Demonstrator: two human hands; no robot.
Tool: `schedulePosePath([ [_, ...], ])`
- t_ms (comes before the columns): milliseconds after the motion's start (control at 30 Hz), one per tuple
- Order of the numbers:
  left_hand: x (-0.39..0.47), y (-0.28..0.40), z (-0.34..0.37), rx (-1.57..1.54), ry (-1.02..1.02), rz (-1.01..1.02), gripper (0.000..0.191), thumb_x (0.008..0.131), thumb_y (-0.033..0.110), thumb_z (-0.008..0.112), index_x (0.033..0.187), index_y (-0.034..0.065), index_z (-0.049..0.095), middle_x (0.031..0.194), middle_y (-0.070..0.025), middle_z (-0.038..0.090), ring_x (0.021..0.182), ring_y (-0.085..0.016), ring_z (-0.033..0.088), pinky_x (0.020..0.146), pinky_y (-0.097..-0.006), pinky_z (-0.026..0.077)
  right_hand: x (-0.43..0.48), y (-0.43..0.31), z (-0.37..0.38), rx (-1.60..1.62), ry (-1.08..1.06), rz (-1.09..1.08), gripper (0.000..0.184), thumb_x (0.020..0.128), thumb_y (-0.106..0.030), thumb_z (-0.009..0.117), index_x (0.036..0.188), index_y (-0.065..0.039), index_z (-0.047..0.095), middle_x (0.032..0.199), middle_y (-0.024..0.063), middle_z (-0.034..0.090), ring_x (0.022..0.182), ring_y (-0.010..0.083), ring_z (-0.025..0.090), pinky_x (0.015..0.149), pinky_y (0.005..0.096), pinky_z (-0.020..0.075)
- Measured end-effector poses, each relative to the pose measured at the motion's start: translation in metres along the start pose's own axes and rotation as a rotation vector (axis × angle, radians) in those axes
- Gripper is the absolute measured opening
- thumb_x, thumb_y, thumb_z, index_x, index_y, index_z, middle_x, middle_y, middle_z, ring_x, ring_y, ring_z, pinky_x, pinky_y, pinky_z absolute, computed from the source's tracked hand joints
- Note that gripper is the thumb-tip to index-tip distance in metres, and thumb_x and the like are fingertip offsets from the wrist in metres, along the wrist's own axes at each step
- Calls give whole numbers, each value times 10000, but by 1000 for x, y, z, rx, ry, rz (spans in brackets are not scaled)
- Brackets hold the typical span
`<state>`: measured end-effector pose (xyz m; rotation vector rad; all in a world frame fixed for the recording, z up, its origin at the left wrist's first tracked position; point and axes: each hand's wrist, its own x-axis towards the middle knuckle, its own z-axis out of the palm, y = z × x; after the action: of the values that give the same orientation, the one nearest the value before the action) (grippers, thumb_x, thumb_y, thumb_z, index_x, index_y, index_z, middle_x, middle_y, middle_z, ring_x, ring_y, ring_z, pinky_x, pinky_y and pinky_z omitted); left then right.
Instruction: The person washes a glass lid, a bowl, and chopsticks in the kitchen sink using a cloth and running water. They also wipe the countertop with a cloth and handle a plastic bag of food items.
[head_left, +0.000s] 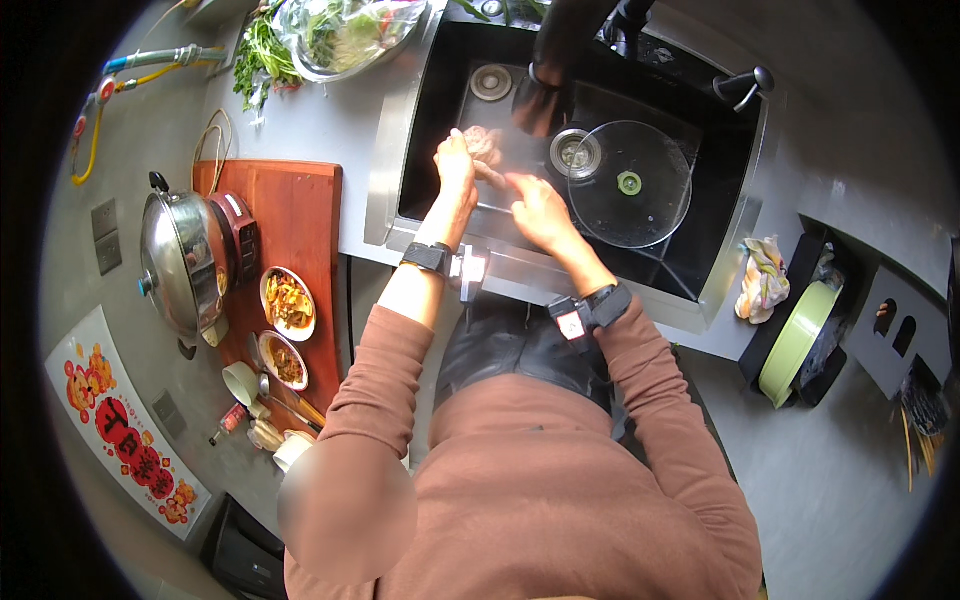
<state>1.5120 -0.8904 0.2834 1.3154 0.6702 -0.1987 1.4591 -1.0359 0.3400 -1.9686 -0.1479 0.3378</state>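
My left hand (455, 166) grips a pinkish, lumpy piece that looks like raw meat (482, 144) over the black sink (420, 142). A strip of the same pinkish stuff reaches from it towards my right hand (540, 208). The right fingers are bent and blurred at the strip's end; whether they pinch it is unclear. Above both hands hangs the dark faucet (541, 101). On the right side of the basin lies a round glass lid (630, 214) with a green knob, partly over a metal drain strainer (575, 153).
To the left, a reddish wooden board (319, 217) carries a lidded steel pot (180, 262) and two dishes of food (288, 303). Leafy greens (264, 56) and a bagged bowl of vegetables (345, 37) stand behind. At right are a cloth (763, 279) and a green pan (799, 345).
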Motion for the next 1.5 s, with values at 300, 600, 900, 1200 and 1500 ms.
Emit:
schedulePosePath([
  [300, -47, 42, 11, -46, 51, 72, 196, 862, 189, 452, 886, 3, 510, 738, -68, 544, 666, -166, 548, 611, -274, 482, 15, 8, 7, 1163, -129, 732, 549, 844, -465, 424, 1213, -59, 400, 1190, 165, 469, 1046, 309, 480, 822, 503, 398],
  [600, -51, 29, 18, 425, -167, 102, 182, 744, 33, 485, 924, 20, 503, 757, -39, 500, 657, -84, 474, 586, -207, 421, 13, -11, 0, 1414, -347, 568, 292, 858, -367, 480, 870, -77, 497, 695, 18, 495, 673, 173, 527, 656, 356, 463],
  [900, -38, 56, 4, 29, -993, -240, 464, 810, 288, 562, 1141, -22, 468, 1090, -190, 536, 1047, -244, 505, 922, -362, 382, 13, -8, 2, 1389, -606, 560, 138, 783, -113, 599, 703, -114, 486, 546, -51, 392, 412, 34, 335, 338, 167, 234],
  [1200, -37, 40, 13, -98, -634, -330, 164, 815, 156, 564, 871, 2, 542, 521, 7, 437, 460, -91, 436, 479, -224, 402, 12, 3, 26, 1362, -527, 776, 254, 715, 1, 573, 611, -138, 387, 416, -36, 297, 314, 74, 289, 293, 201, 196],
  [1500, -34, 17, 21, -188, -432, -285, 104, 843, 146, 508, 823, 44, 506, 485, 33, 330, 407, -80, 310, 411, -227, 299, 16, 17, 43, 582, -167, 518, 138, 684, -129, 584, 762, -28, 531, 606, 47, 516, 508, 124, 462, 454, 275, 366],
])
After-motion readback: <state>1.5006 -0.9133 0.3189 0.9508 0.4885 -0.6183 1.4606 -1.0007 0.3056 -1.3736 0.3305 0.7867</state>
